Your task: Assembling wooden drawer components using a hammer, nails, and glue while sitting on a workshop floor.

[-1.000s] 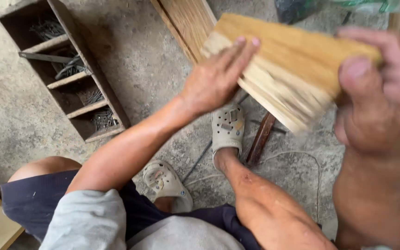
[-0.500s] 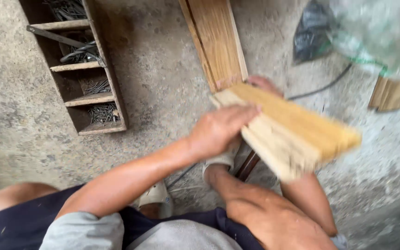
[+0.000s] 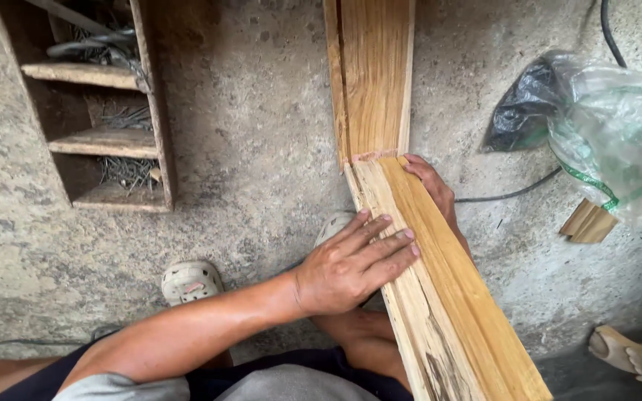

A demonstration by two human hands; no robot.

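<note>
A long rough wooden plank (image 3: 440, 289) runs from the bottom right up to the middle, its far end butted against another plank (image 3: 373, 74) lying on the concrete floor. My left hand (image 3: 354, 263) lies flat on the near plank's left side, fingers spread. My right hand (image 3: 432, 186) grips the plank's far right edge near the joint, mostly hidden behind the wood.
A wooden compartment box (image 3: 98, 111) with nails and wire sits at upper left. A clear plastic bag (image 3: 618, 134) and a black bag (image 3: 521, 111) lie at right over small wood pieces (image 3: 587, 223). A black cable (image 3: 514, 194) crosses the floor. My sandalled feet (image 3: 191, 281) are below.
The plank, held up in the air and tilted before, has come down onto the floor, its end against the other plank. My left hand now presses flat on it.
</note>
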